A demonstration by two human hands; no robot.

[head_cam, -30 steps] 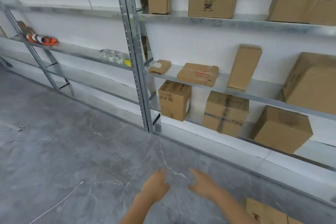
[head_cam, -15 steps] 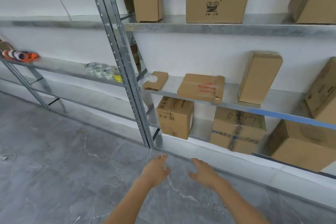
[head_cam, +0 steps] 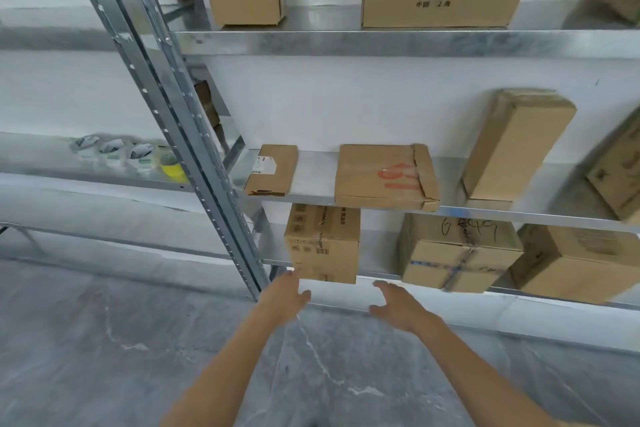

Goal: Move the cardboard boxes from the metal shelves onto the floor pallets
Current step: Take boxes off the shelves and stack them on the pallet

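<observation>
Two bare forearms [head_cam: 221, 367], uncovered to the lower edge of the frame, end in a bare left hand [head_cam: 282, 298] and right hand [head_cam: 398, 308].

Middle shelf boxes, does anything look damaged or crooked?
Yes. The flat red-printed box on the middle shelf has a crumpled front right corner and overhangs the shelf edge. The tall box right of it stands tilted.

single head cam, wide-angle, looking forward and down, close to metal shelves [head_cam: 381, 43], floor [head_cam: 104, 340] below, both forearms in frame
</observation>
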